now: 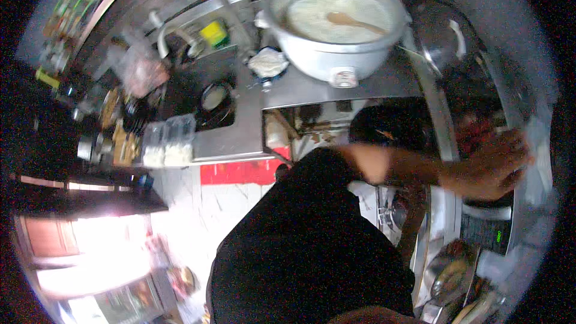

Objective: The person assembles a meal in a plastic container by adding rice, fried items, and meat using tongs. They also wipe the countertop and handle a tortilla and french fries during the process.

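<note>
The one hand that shows, apparently my left hand (495,165), reaches across to the right and is blurred by motion. Its fingers point to the right edge, near a dark appliance with a green lit display (498,235). Whether it grips anything I cannot make out. A dim forearm-like shape below it may be my other arm; no hand shows there. Beyond my arm, a large white cooker pot (315,54) stands on the steel counter (384,90). White contents (312,15) fill it, with a wooden spoon (354,22) lying on top.
At the left are a sink with a faucet (163,42), a yellow-green sponge (214,33) and a plastic bag (144,72). Clear containers with white contents (178,147) sit at the counter's edge. A round lid (447,39) leans at the right. A metal bowl (447,276) stands lower right.
</note>
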A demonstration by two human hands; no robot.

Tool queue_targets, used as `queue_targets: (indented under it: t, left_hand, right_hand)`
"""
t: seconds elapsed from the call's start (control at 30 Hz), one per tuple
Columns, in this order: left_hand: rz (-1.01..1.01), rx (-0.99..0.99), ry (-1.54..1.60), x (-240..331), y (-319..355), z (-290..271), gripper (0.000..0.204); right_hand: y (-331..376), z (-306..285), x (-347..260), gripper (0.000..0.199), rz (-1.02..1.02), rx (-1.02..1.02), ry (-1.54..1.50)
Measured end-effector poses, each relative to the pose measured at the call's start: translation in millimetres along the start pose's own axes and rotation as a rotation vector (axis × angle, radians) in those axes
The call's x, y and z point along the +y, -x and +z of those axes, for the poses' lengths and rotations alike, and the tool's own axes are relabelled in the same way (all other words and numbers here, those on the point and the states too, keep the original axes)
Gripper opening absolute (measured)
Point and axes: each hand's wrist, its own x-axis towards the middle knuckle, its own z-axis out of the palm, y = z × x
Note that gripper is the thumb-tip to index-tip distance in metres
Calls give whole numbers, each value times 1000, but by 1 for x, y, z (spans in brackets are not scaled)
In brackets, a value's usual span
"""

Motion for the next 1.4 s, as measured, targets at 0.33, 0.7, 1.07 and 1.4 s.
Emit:
queue_targets:
  t: [0.33, 0.7, 1.07, 1.4]
  left_hand:
    - [-694, 427, -1385, -63, 217, -564, 25]
    - [-1325, 198, -1163, -301, 245, -918, 67]
    - [-965, 424, -818, -378, 296, -930, 70]
    - [-950, 422, -677, -376, 297, -948, 47]
  right_hand:
    - [-64, 329, -96, 47, -35, -725, 222]
    - [-196, 691, -19, 60, 161, -1032, 30]
    - [-293, 829, 89, 53, 523, -809, -258]
    - [-321, 917, 157, 48, 313, -1016, -190]
